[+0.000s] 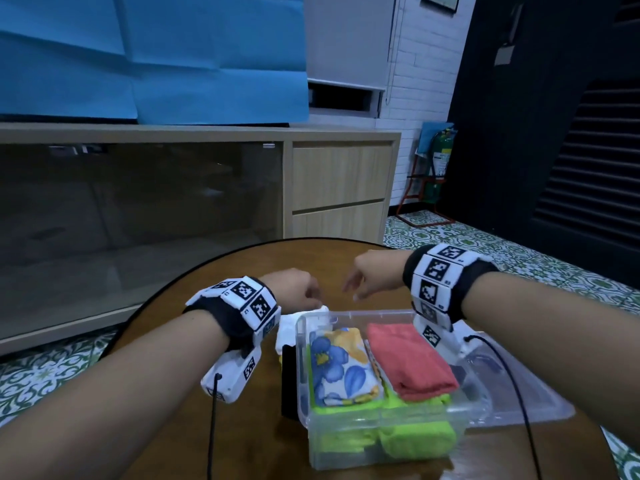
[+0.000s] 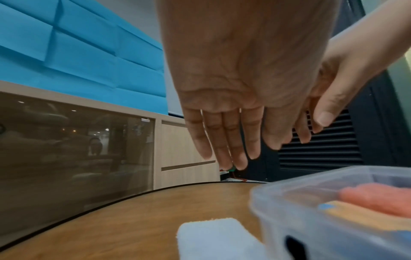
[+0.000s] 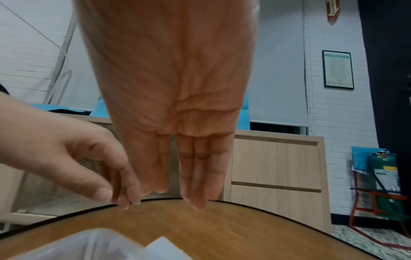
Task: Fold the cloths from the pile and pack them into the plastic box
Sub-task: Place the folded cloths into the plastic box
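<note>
A clear plastic box [image 1: 388, 419] stands on the round wooden table [image 1: 249, 427]. In it lie a folded floral cloth [image 1: 341, 365] and a folded red cloth [image 1: 410, 362] on top of lime-green cloths [image 1: 415, 441]. A folded white cloth [image 1: 289, 329] lies on the table against the box's far left corner. My left hand [image 1: 298, 289] hovers just above that white cloth [image 2: 213, 241], fingers straight and pointing down, holding nothing. My right hand [image 1: 367, 275] hangs a little to its right, beyond the box, fingers [image 3: 198, 184] straight and empty. The two hands are close together, apart from the box [image 2: 311, 219].
The box's clear lid [image 1: 519, 393] lies on the table to the right of the box. A dark upright object [image 1: 289, 382] stands against the box's left side. Cables run from both wrist cameras. The table's black rim [image 1: 194, 275] curves behind the hands; a wooden cabinet [image 1: 339, 188] stands beyond.
</note>
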The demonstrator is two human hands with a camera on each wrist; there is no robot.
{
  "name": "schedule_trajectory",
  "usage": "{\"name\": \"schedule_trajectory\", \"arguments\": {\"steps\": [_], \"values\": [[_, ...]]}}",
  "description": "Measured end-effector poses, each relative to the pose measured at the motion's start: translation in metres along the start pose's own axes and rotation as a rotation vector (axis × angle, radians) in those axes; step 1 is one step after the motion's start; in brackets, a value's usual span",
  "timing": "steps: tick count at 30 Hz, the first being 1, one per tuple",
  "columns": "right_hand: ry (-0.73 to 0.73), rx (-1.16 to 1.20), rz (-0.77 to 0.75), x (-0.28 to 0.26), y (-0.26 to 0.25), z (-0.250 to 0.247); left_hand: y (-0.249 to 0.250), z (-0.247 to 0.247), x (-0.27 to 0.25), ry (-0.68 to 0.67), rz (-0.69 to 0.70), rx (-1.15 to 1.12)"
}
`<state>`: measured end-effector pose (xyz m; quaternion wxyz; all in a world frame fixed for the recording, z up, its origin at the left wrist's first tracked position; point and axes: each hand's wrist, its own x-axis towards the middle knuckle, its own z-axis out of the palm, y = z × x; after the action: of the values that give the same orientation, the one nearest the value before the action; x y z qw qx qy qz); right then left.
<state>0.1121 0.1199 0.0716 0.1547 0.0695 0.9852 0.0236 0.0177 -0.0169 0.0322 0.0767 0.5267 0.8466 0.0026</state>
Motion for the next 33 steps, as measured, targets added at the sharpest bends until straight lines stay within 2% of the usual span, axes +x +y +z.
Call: {"name": "schedule_trajectory", "arguments": {"steps": [4, 6, 9, 13, 16, 18, 20, 22, 24, 27, 30, 33], "values": [[0.013, 0.001, -0.005, 0.042, -0.007, -0.009, -0.028, 0.014, 0.021, 0.035, -0.144, 0.087], [-0.017, 0.010, -0.008, 0.064, -0.005, -0.011, -0.045, 0.031, 0.037, 0.003, -0.275, 0.058], [-0.122, -0.019, -0.019, 0.093, 0.001, -0.011, -0.063, 0.063, 0.061, -0.095, -0.444, -0.146], [-0.231, -0.007, 0.004, 0.125, 0.011, 0.005, -0.064, 0.102, 0.088, -0.200, -0.565, -0.454], [-0.313, 0.018, 0.043, 0.139, 0.016, 0.020, -0.068, 0.124, 0.108, -0.243, -0.561, -0.524], [-0.322, 0.044, 0.083, 0.148, 0.020, 0.023, -0.068, 0.117, 0.113, -0.219, -0.583, -0.655], [-0.239, 0.074, 0.087, 0.152, 0.025, 0.025, -0.062, 0.101, 0.115, -0.161, -0.529, -0.807], [-0.128, 0.112, 0.095, 0.160, 0.035, 0.031, -0.060, 0.083, 0.115, -0.025, -0.406, -0.955], [-0.021, 0.170, 0.109, 0.152, 0.036, 0.028, -0.065, 0.070, 0.114, 0.102, -0.331, -1.020], [0.096, 0.376, 0.094, 0.129, 0.033, 0.008, -0.072, 0.036, 0.099, 0.219, -0.276, -1.086], [0.250, 0.588, 0.071, 0.106, 0.034, -0.008, -0.070, 0.007, 0.086, 0.241, -0.153, -1.297], [0.360, 0.699, 0.050, 0.081, 0.030, -0.020, -0.065, -0.007, 0.076, 0.256, -0.154, -1.415]]}}
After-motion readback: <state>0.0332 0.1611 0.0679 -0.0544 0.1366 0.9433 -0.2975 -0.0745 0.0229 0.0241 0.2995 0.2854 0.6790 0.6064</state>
